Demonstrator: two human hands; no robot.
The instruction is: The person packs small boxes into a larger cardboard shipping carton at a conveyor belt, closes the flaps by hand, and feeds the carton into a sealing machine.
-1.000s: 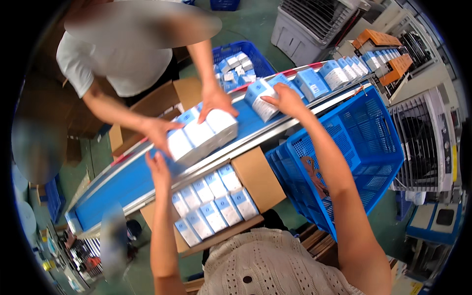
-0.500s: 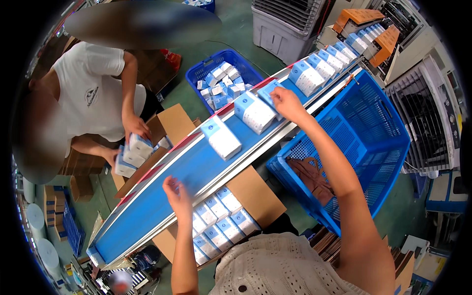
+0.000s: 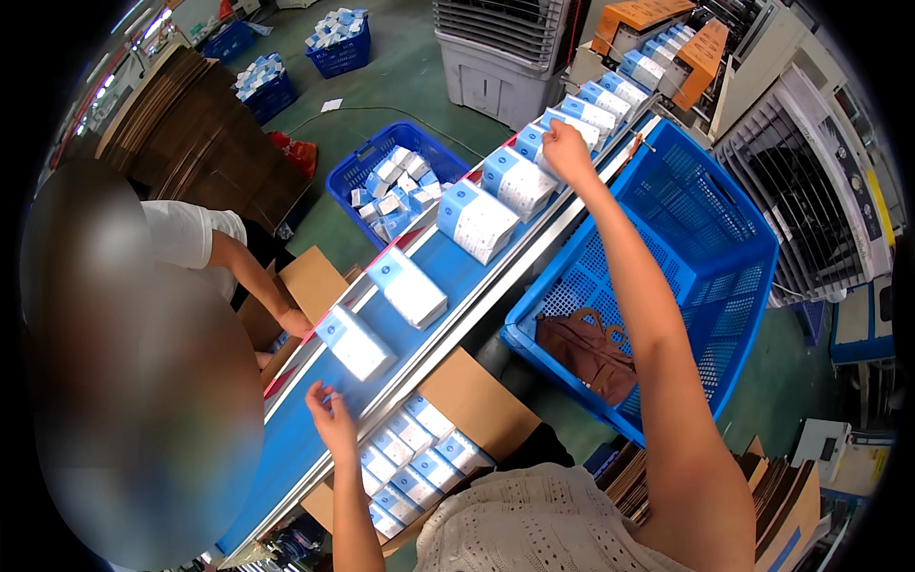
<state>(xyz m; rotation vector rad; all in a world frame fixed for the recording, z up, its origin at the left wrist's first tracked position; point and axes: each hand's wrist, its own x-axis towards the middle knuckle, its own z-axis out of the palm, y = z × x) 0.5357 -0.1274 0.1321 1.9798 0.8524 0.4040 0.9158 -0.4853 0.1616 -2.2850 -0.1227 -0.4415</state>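
Observation:
Blue-and-white soft packs, like tissue packs, sit in a row on the blue conveyor belt [image 3: 286, 448]. At the belt's upper part my right hand [image 3: 569, 157] is closed, its curled fingers at the top of one pack [image 3: 531, 143]; the fingertips are partly hidden. My left hand [image 3: 333, 421] hovers over the near edge of the belt, fingers apart and holding nothing. Just beyond it lies a separate pack [image 3: 356, 343], with another pack [image 3: 408, 288] farther up. Below the belt, close to my body, an opened carton [image 3: 477, 400] holds rows of these packs.
Across the belt a co-worker's arm [image 3: 257, 276] reaches into another carton [image 3: 313, 286]. A blue basket [image 3: 334, 186] of loose packs stands beyond. On my right is a large blue crate [image 3: 710, 381] with a brown bag [image 3: 581, 353] inside. Orange machine guards [image 3: 701, 62] flank the belt's far end.
The packs have moved down the belt toward the lower left, and a pack now lies near my left hand. My right hand has shifted to packs farther up. The co-worker leans closer, holding no visible packs.

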